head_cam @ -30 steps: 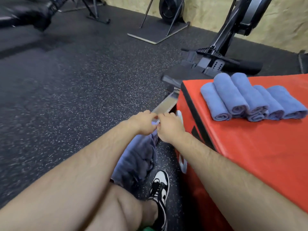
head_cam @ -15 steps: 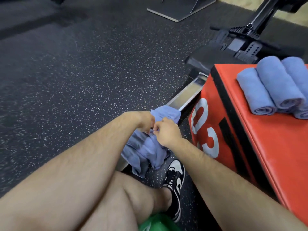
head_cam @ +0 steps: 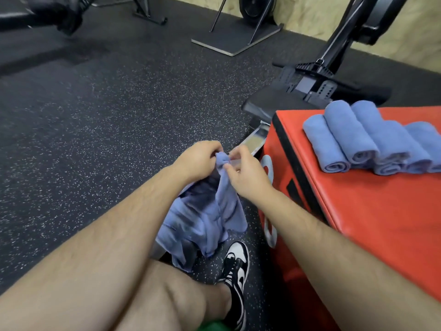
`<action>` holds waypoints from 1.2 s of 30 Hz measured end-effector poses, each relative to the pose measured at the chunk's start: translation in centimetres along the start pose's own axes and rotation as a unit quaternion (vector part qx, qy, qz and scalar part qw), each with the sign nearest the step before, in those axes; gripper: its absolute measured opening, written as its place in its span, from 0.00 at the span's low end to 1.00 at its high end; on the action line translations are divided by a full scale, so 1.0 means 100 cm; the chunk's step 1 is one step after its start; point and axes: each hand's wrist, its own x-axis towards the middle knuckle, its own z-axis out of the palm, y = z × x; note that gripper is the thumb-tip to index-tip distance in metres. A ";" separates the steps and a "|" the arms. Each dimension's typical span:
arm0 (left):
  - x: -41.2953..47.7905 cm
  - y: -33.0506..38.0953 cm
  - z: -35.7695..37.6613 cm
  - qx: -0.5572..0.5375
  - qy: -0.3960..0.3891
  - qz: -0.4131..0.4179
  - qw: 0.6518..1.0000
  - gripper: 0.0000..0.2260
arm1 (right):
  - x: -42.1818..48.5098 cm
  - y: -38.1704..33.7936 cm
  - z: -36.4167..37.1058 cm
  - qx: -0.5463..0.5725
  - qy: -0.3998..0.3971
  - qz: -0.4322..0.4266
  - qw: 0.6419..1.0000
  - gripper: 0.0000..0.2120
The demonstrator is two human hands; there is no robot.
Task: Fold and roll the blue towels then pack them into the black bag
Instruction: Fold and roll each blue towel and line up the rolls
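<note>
Head view, left hand (head_cam: 198, 161), right hand (head_cam: 248, 177) both pinching one loose towel (head_cam: 202, 223), five-plus rolled towels (head_cam: 348, 137)

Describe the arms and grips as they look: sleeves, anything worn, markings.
Both are bare. The left arm and right arm show no sleeves up to the frame edge, with hair along the forearms. The left grip and right grip are ungloved hands, with no watch, band or marking seen.
</note>
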 end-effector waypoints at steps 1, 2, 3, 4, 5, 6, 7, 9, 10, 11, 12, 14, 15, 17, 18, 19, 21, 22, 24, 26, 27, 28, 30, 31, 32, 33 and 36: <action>0.000 0.011 -0.004 -0.028 0.014 0.020 0.999 0.06 | 0.001 -0.003 -0.008 0.005 0.002 -0.002 1.000 0.13; 0.000 0.023 -0.009 -0.049 0.028 0.038 0.998 0.06 | 0.003 -0.006 -0.016 0.001 0.014 -0.006 1.000 0.13; 0.000 0.033 -0.013 -0.068 0.047 0.056 0.995 0.07 | 0.005 -0.008 -0.026 -0.005 0.033 -0.011 0.999 0.11; 0.000 0.042 -0.017 -0.087 0.064 0.070 0.992 0.08 | 0.005 -0.012 -0.038 -0.010 0.055 -0.015 0.998 0.08; -0.001 0.051 -0.021 -0.110 0.079 0.083 0.987 0.09 | 0.004 -0.016 -0.051 -0.008 0.072 -0.020 0.997 0.06; -0.001 0.061 -0.025 -0.135 0.087 0.093 0.983 0.10 | 0.002 -0.019 -0.066 -0.004 0.087 -0.031 0.996 0.05; -0.002 0.071 -0.028 -0.158 0.087 0.104 0.978 0.10 | -0.002 -0.022 -0.082 0.001 0.105 -0.046 0.993 0.06; -0.003 0.092 -0.033 -0.167 0.064 0.132 0.975 0.11 | -0.017 -0.031 -0.119 0.022 0.139 -0.067 0.988 0.06; -0.002 0.102 -0.033 -0.156 0.046 0.149 0.975 0.12 | -0.026 -0.034 -0.138 0.031 0.152 -0.073 0.985 0.06; 0.000 0.112 -0.033 -0.145 0.030 0.163 0.975 0.12 | -0.035 -0.036 -0.157 0.035 0.163 -0.079 0.983 0.06; 0.001 0.124 -0.032 -0.135 0.020 0.170 0.976 0.11 | -0.046 -0.038 -0.177 0.034 0.175 -0.086 0.980 0.07; 0.004 0.152 -0.030 -0.124 0.020 0.184 0.975 0.05 | -0.066 -0.035 -0.216 0.014 0.199 -0.090 0.976 0.10; 0.003 0.170 -0.028 -0.129 0.025 0.195 0.972 0.04 | -0.077 -0.032 -0.236 -0.004 0.208 -0.084 0.974 0.10; -0.003 0.211 -0.024 -0.152 0.044 0.229 0.961 0.06 | -0.103 -0.022 -0.275 -0.044 0.222 -0.059 0.972 0.11; -0.006 0.225 -0.023 -0.172 0.054 0.237 0.955 0.05 | -0.113 -0.016 -0.288 -0.061 0.221 -0.048 0.972 0.12; -0.009 0.244 -0.020 -0.196 0.062 0.245 0.947 0.03 | -0.128 -0.010 -0.305 -0.076 0.222 -0.037 0.971 0.15; -0.017 0.281 -0.013 -0.237 0.073 0.266 0.932 0.04 | -0.162 0.004 -0.337 -0.088 0.220 -0.011 0.971 0.19; -0.020 0.298 -0.009 -0.248 0.074 0.276 0.926 0.04 | -0.178 0.011 -0.352 -0.098 0.221 0.002 0.970 0.20; -0.028 0.331 0.005 -0.257 0.068 0.296 0.917 0.04 | -0.207 0.024 -0.373 -0.153 0.214 0.032 0.964 0.21; -0.034 0.361 0.023 -0.263 0.050 0.314 0.911 0.06 | -0.230 0.036 -0.380 -0.201 0.175 0.055 0.962 0.21; -0.036 0.374 0.034 -0.262 0.032 0.321 0.909 0.08 | -0.239 0.042 -0.378 -0.191 0.153 0.066 0.967 0.23; -0.036 0.385 0.046 -0.254 0.011 0.326 0.910 0.09 | -0.246 0.048 -0.374 -0.164 0.144 0.076 0.973 0.25; -0.035 0.405 0.067 -0.226 -0.032 0.330 0.916 0.09 | -0.255 0.062 -0.366 -0.107 0.169 0.077 0.977 0.21; -0.035 0.412 0.077 -0.219 -0.056 0.326 0.918 0.06 | -0.258 0.070 -0.364 -0.099 0.202 0.065 0.972 0.14; -0.034 0.418 0.086 -0.219 -0.081 0.320 0.918 0.03 | -0.260 0.079 -0.364 -0.104 0.238 0.061 0.964 0.07; -0.034 0.422 0.093 -0.219 -0.104 0.313 0.918 0.02 | -0.264 0.087 -0.366 -0.100 0.265 0.064 0.957 0.04; -0.029 0.428 0.107 -0.143 -0.174 0.306 0.925 0.07 | -0.281 0.116 -0.379 -0.076 0.300 0.103 0.945 0.05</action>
